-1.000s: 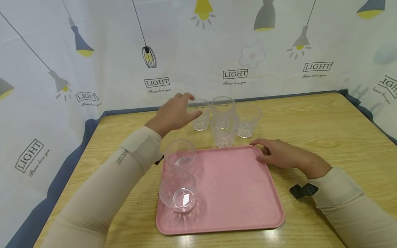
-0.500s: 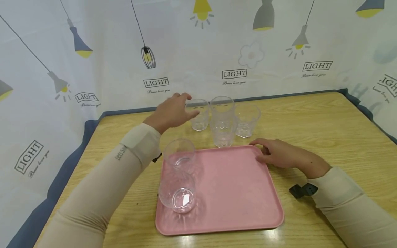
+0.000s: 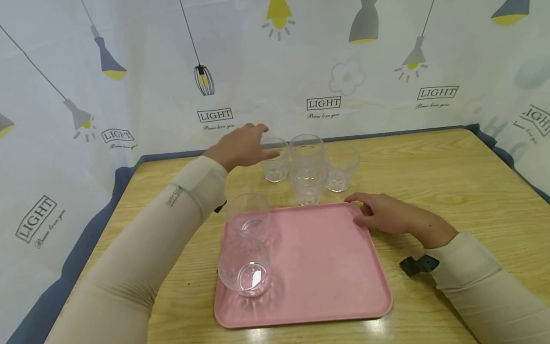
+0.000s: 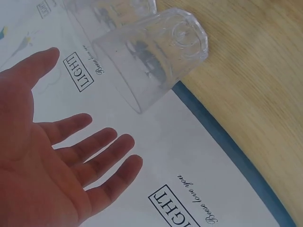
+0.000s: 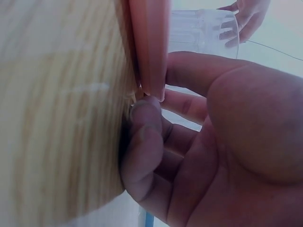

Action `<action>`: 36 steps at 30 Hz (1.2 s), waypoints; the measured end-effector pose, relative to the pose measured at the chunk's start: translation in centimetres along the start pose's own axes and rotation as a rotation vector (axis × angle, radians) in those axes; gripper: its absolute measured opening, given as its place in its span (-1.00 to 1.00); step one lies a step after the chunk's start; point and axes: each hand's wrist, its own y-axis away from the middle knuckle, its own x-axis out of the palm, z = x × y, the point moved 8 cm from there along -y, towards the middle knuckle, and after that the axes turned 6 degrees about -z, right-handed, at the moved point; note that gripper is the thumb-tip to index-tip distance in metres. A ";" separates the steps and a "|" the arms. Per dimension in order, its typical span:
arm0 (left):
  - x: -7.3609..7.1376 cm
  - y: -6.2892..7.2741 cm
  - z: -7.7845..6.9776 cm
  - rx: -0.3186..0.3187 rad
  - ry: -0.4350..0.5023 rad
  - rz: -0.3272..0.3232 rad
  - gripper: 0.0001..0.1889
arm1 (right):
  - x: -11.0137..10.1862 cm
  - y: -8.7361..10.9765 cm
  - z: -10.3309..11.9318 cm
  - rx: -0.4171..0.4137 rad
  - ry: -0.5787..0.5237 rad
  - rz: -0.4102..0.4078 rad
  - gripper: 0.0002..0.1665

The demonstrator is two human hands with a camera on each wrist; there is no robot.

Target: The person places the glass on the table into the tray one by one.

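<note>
My left hand (image 3: 240,147) hovers beside the leftmost back tumbler (image 3: 276,165), thumb and fingers spread. In the left wrist view that clear tumbler (image 4: 158,56) stands just apart from the fingertips, and nothing lies in the palm. My right hand (image 3: 386,214) grips the far right corner of the pink tray (image 3: 326,267). In the right wrist view the thumb lies over the tray's rim (image 5: 150,52) and curled fingers reach beneath it. Two clear tumblers, a far one (image 3: 248,215) and a near one (image 3: 245,267), stand along the tray's left side.
Behind the tray more clear tumblers stand close together: a front one (image 3: 309,191), one behind it (image 3: 306,145), and one to the right (image 3: 341,167). They overlap in view. A printed curtain (image 3: 378,71) hangs behind the wooden table (image 3: 451,181).
My left hand has risen slightly and shifted a little toward the leftmost back tumbler, still apart from it. My right hand, the tray and the tumblers keep their places.
</note>
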 end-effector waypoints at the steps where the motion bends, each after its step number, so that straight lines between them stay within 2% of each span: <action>1: 0.1 0.0 0.0 -0.005 -0.002 0.019 -0.12 | 0.0 0.0 0.0 0.002 -0.002 0.001 -0.40; 6: 0.8 -0.1 -0.4 -0.032 -0.017 0.127 -0.04 | 0.1 0.1 -0.1 0.006 0.000 0.001 -0.39; 8: 1.0 -0.3 -0.7 -0.020 -0.036 0.150 -0.03 | 0.2 0.1 -0.1 0.005 0.000 0.001 -0.39; 13: 1.3 -0.9 -1.1 0.018 -0.056 0.146 -0.03 | 0.2 0.1 -0.1 0.005 0.004 -0.001 -0.39; 22: 1.7 -1.4 -1.6 0.040 -0.058 0.149 -0.05 | 0.0 0.1 0.0 0.001 0.006 -0.007 -0.39; 36: 2.5 -2.1 -0.7 -0.028 -0.110 0.202 -0.11 | 0.0 0.1 0.1 0.011 0.007 -0.003 -0.39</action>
